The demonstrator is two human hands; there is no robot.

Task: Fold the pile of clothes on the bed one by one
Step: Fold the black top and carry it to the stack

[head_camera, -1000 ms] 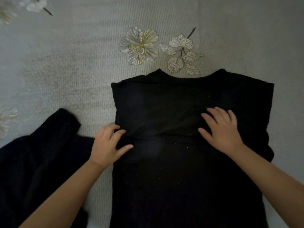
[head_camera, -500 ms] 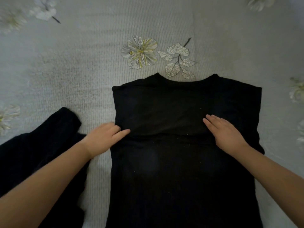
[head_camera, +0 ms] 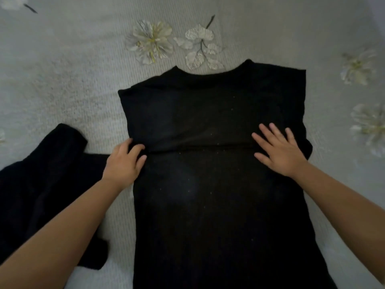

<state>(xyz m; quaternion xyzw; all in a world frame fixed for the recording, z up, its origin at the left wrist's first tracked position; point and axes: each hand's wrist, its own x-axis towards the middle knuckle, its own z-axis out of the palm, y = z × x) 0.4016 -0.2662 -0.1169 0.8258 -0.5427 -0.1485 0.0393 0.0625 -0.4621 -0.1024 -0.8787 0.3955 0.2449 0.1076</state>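
A black garment (head_camera: pixel 212 184) lies flat on the bed, neckline away from me, with a folded layer across its chest. My left hand (head_camera: pixel 123 163) is at the garment's left edge. Its fingers are curled, with dark fabric pinched between thumb and fingers at the end of the fold line. My right hand (head_camera: pixel 279 151) lies flat on the right side of the chest, fingers spread, pressing the fabric down and holding nothing.
Another black garment (head_camera: pixel 41 184) lies bunched at the left, close to my left forearm. The bed cover (head_camera: pixel 73 69) is pale grey with white flower prints (head_camera: pixel 152 41); bare cover shows beyond the neckline and at the right.
My left hand has slid from on top of the garment out to its left edge and curled onto the fabric. My right hand stayed on the chest and spread flatter.
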